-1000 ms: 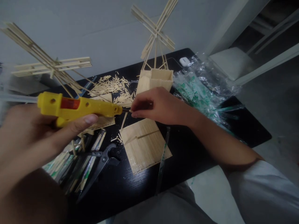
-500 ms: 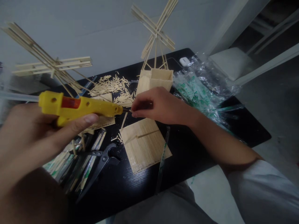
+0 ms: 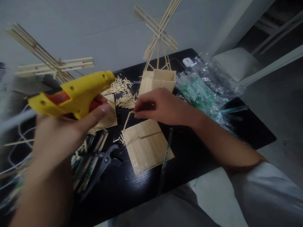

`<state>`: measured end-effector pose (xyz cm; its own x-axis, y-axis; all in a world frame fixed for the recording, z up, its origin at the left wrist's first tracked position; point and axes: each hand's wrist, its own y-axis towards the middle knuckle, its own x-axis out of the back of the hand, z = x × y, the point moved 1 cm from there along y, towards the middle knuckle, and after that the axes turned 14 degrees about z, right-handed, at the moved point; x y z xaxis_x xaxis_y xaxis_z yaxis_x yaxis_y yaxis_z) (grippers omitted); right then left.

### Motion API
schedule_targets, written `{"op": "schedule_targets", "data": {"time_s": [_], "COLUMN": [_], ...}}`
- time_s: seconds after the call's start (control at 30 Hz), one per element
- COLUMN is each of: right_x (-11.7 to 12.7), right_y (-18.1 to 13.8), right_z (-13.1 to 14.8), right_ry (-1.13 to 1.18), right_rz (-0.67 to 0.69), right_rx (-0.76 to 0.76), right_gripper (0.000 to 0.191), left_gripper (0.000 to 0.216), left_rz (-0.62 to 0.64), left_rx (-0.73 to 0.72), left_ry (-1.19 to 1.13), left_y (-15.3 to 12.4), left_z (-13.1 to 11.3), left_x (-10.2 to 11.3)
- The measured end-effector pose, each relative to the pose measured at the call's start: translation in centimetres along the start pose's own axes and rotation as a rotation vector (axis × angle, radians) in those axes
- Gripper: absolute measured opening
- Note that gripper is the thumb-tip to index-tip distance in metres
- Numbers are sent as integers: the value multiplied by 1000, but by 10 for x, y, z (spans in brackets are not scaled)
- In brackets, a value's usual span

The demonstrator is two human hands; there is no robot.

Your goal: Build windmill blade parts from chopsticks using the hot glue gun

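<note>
My left hand (image 3: 63, 132) is closed around a yellow glue gun (image 3: 73, 93), whose nozzle points up and to the right, away from the other hand. My right hand (image 3: 161, 105) pinches a small wooden stick piece (image 3: 133, 112) just above a flat panel of glued sticks (image 3: 146, 146) on the black table (image 3: 203, 148). Behind that hand stands a small open box of sticks (image 3: 157, 81) with a crossed stick windmill (image 3: 157, 30) rising from it.
Black pliers (image 3: 101, 167) lie left of the panel beside wrapped stick packs (image 3: 88, 164). Cut stick bits (image 3: 118, 88) litter the back of the table. Crumpled clear wrappers (image 3: 203, 88) fill the right side. Another stick cross (image 3: 47, 64) stands at far left. White cords (image 3: 16, 148) trail at the left edge.
My left hand has pulled the glue gun back to the left and tilted its nozzle upward, away from the stick piece. My right hand has stayed in place.
</note>
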<state>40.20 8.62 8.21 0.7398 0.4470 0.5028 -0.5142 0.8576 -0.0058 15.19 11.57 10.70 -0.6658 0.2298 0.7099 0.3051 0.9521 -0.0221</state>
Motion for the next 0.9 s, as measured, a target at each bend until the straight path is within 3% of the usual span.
{"op": "schedule_targets", "data": {"time_s": [0.1,0.27,0.57,0.9], "right_x": [0,1,2,3], "right_y": [0,0,-1,-2], "right_z": [1,2,3,6], "right_ry": [-21,-39,-38,-51], "right_rz": [-3,0,-6,-5], "right_rx": [-17,-13,3,-25], "right_gripper": [3,3,5,5], "left_gripper": [27,26,25,25], "left_rz": [66,257,336,382], "left_rx": [-1,-33,-51,14], "left_ry": [-215,-313,-444,-395], "left_y": [3,11,11,10], "left_z": [-3,5,5,1], "left_x": [-17,-32,-40,-38]}}
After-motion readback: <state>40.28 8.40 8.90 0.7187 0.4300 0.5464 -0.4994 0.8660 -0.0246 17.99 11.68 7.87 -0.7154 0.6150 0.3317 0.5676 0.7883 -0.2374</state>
